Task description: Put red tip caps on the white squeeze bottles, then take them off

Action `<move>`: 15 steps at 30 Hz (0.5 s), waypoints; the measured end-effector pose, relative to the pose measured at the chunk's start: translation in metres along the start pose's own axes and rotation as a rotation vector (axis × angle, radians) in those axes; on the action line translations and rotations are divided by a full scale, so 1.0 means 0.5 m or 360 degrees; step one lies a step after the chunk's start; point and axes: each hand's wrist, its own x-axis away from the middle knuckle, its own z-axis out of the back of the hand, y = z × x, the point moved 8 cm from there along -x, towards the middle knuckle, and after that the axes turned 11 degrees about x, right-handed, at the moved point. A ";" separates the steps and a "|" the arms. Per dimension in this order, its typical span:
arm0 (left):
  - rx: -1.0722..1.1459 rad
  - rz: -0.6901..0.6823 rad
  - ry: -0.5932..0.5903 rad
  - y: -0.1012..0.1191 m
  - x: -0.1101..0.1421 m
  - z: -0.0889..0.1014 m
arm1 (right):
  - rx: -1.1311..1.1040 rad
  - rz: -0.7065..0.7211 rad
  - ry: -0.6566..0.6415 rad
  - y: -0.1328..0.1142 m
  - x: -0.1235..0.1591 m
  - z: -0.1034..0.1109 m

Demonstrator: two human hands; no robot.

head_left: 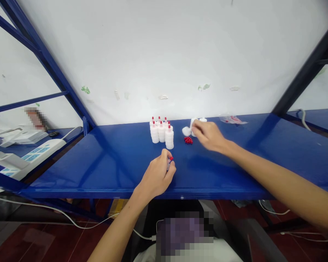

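Note:
My left hand (160,173) is closed near the table's front edge, its fingers around a small translucent nozzle with a red tip cap (171,158). Further back on the right, my right hand (209,135) pinches a tilted white bottle (186,131); its fingers cover one end. Just below that bottle lies a small cluster of red caps (188,140). More white bottles (203,120) stand behind my right hand, partly hidden by it. To the left, several white squeeze bottles (169,140) with red-tipped nozzles stand upright in a close group.
A clear plastic bag (232,119) with something red in it lies at the back right of the blue table (98,160). White power strips (32,158) sit on the left beyond the blue frame post (54,69). A white wall (153,54) closes off the back.

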 end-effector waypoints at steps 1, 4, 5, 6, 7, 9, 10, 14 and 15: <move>-0.0011 -0.0015 -0.0009 0.000 -0.001 -0.001 | 0.0112 -0.0142 -0.0001 0.035 -0.007 0.002; -0.0028 -0.0083 0.0003 0.002 -0.003 -0.002 | 0.0278 -0.0408 -0.0069 0.109 -0.019 -0.002; -0.0028 -0.0107 0.0013 0.003 -0.004 -0.002 | 0.0281 -0.0450 -0.0101 0.124 -0.021 -0.008; -0.0028 -0.0128 0.0020 0.004 -0.005 -0.002 | 0.0279 -0.0477 -0.0137 0.134 -0.022 -0.015; -0.0029 -0.0144 0.0025 0.004 -0.006 -0.002 | 0.0280 -0.0492 -0.0173 0.141 -0.022 -0.022; -0.0025 -0.0158 0.0031 0.006 -0.006 -0.002 | 0.0313 -0.0500 -0.0243 0.146 -0.022 -0.038; -0.0023 -0.0152 0.0037 0.006 -0.006 -0.001 | 0.0338 -0.0493 -0.0278 0.147 -0.021 -0.046; -0.0084 -0.0042 0.0085 0.003 -0.004 0.006 | 0.0394 -0.0454 -0.0379 0.144 -0.018 -0.069; -0.0109 -0.0008 0.0091 0.001 -0.004 0.007 | 0.0403 -0.0458 -0.0385 0.143 -0.017 -0.069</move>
